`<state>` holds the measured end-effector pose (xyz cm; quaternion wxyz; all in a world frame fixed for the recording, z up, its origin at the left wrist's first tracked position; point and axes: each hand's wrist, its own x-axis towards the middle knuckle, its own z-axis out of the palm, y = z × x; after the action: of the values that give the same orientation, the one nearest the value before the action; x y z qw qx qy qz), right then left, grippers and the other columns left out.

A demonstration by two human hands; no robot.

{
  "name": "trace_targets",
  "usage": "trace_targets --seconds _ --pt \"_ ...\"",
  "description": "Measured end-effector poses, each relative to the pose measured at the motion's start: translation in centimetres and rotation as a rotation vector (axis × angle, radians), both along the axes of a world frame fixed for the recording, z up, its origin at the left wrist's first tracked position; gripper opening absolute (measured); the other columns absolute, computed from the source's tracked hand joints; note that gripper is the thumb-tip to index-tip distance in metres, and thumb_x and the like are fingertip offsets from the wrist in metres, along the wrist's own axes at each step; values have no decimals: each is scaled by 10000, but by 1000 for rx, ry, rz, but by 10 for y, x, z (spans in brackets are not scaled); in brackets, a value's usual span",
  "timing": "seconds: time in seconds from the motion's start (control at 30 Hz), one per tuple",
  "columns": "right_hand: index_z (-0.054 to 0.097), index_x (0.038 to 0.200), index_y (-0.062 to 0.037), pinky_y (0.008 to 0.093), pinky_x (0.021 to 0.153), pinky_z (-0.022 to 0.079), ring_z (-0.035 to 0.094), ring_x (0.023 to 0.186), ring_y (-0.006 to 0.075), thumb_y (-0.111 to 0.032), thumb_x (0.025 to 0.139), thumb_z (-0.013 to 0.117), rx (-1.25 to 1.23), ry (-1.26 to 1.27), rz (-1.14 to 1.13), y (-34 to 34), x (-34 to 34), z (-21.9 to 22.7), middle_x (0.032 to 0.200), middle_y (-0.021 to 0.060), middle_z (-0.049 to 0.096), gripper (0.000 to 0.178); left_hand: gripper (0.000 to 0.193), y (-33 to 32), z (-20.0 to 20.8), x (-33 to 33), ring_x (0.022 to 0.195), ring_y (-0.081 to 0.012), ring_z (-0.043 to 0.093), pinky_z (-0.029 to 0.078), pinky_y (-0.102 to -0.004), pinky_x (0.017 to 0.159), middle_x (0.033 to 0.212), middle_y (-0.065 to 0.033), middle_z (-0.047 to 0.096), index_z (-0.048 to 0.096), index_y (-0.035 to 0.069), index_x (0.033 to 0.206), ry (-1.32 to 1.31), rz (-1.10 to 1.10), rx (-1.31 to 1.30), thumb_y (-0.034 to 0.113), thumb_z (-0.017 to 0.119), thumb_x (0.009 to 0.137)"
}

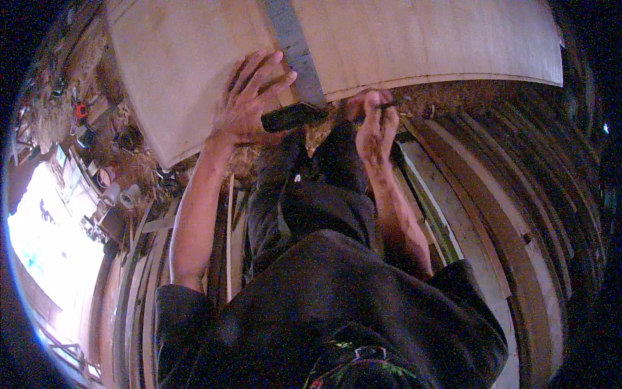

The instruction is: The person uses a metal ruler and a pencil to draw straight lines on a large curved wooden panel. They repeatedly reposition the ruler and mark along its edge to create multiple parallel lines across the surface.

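Note:
A wide pale wooden board (414, 42) lies across the top of the view. Over it runs the grey metal blade of a try square (295, 48), whose black handle sits against the board's near edge. My left hand (249, 97) spreads its fingers on the board beside the blade, while its thumb side holds the handle. Just right of the square, at that same edge, my right hand (376, 126) is closed in a pinch. A thin dark stick, perhaps a pencil (387, 105), shows at its fingers; its tip is too blurred to make out.
Long planks (483, 188) lie side by side on the right, with more strips (139, 285) at lower left. Shavings and small tools, one red (81, 111), litter the ground at left. Two pale rolls (120, 194) stand near a bright opening.

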<state>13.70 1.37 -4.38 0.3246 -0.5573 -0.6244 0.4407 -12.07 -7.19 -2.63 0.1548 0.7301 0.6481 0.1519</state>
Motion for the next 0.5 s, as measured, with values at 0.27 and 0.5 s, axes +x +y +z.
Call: trace_targets --seconds 0.27,0.5 --pt "738 930 -28 330 589 493 640 629 176 -281 975 662 281 -102 261 39 -29 33 740 71 698 268 1093 7 19 4 1508 -339 271 183 -534 1255 1635 -55 315 450 316 1511 -122 -1 -17 422 904 522" --pt "741 948 -42 269 550 480 606 574 108 -224 951 717 283 -136 289 40 -36 24 743 68 718 184 1072 7 0 4 1505 -341 281 191 -532 1252 1635 -57 317 458 324 1501 -36 8 -5 409 901 528"
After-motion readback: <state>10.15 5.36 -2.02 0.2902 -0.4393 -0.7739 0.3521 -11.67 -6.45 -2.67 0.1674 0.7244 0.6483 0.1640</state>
